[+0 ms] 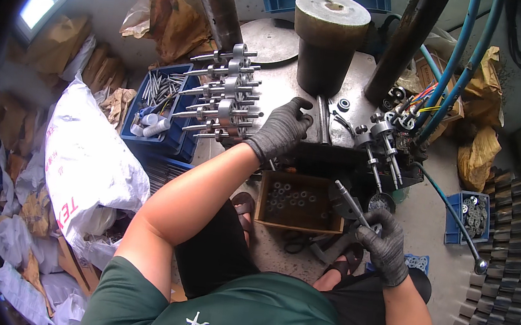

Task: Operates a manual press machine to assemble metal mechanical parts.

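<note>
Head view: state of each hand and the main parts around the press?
left hand: gloved, resting on the press table, holding nothing visible
right hand: gloved, closed on a metal shaft
cardboard box: open, bearings on its floor
shaft stack: piled on the table's left
blue crate: holds plain rods

slim steel shaft (349, 201), tilted, held above brown box of rings (299, 202)

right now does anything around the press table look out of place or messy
Nothing looks damaged or spilled. The left hand rests on the metal press table beside a tidy stack of shafts; the right hand holds one steel shaft. Only the crumpled paper and white sack on the floor look untidy.
</note>
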The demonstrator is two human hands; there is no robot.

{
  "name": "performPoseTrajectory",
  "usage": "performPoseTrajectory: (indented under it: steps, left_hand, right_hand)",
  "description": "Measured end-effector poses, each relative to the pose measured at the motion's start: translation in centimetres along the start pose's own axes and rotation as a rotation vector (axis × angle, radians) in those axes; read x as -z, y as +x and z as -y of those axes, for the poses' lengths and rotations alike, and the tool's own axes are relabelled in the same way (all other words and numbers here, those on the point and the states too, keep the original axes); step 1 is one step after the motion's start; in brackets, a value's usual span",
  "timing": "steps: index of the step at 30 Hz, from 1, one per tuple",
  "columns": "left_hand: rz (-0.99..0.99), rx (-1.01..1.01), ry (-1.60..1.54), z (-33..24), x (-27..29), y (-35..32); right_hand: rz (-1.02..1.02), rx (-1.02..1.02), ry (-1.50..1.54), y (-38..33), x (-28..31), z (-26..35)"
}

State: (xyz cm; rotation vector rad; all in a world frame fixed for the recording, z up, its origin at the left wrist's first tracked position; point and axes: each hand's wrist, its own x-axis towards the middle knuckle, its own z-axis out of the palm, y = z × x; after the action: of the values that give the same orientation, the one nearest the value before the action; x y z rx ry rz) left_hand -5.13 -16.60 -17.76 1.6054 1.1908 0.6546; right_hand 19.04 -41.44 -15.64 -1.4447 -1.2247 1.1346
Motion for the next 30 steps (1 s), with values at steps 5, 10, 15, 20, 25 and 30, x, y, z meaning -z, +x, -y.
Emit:
performPoseTrajectory:
  steps: [5,10,15,20,25,30]
  left_hand:
    - [-0.316,-0.166,0.372,2.3,-0.3,4.4]
    - [-0.412,-0.327,0.367,1.6,-0.6,3.2]
    - [-0.233,-0.629,-0.371,-4.3,-0.3,-5.3]
    - [-0.078,-1.174,-0.221,-20.2,3.7,-18.8]
    - [0.092,-1.551,0.004,-23.2,9.6,-22.0]
    - [0.093,-1.573,-0.038,-23.9,9.8,-17.3]
  right_hand:
    - [-0.003,-0.195,0.151,0.6,-1.0,0.5]
    - [-0.042,-0.130,0.185,0.9,-0.9,-1.0]
    - [-0.078,-0.137,0.232,0.7,-0.6,-2.1]
    - [-0.057,-0.192,0.412,0.7,-0.7,-1.5]
    - [-0.038,-0.146,0.406,1.5,-1.2,-0.1]
    - [0.017,-0.045,0.360,3.5,-0.4,-0.6]
